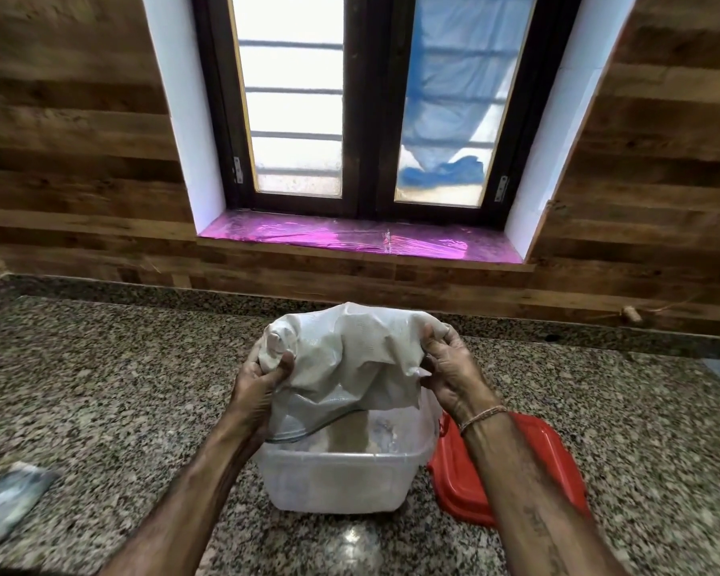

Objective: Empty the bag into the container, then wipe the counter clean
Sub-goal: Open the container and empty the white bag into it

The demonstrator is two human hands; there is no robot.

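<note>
Figure: emptying stage, head view. The bag [350,351], white and crumpled, is held inverted directly above the container [333,480]; its closed end is uppermost and its mouth hangs down to the container's far left rim. The left hand [262,376] pinches the bag's left upper corner, fingers curled round a bunched fold; the right hand [449,376] grips the right upper corner in the same manner; neither hand is free. The container, a translucent tub, stands on the speckled worktop [121,388] just in front of the person; a pale tan mass shows inside it beneath the bag's mouth, though whether this is falling or settled cannot be told. A red lid [553,455] lies on the worktop touching or just beside the container's right side, partly hidden by the right forearm.

Progress, as a judgement: the first part of the task is under way and probably late, since the bag hangs slack and collapsed with little bulk left in it; the bag is not yet set aside; the wiping has not begun, as no cloth is in either hand. A blurred grey-white item [9,500] lies well apart at the left edge; its nature cannot be told. Spillage on the granite pattern cannot be judged.
</note>
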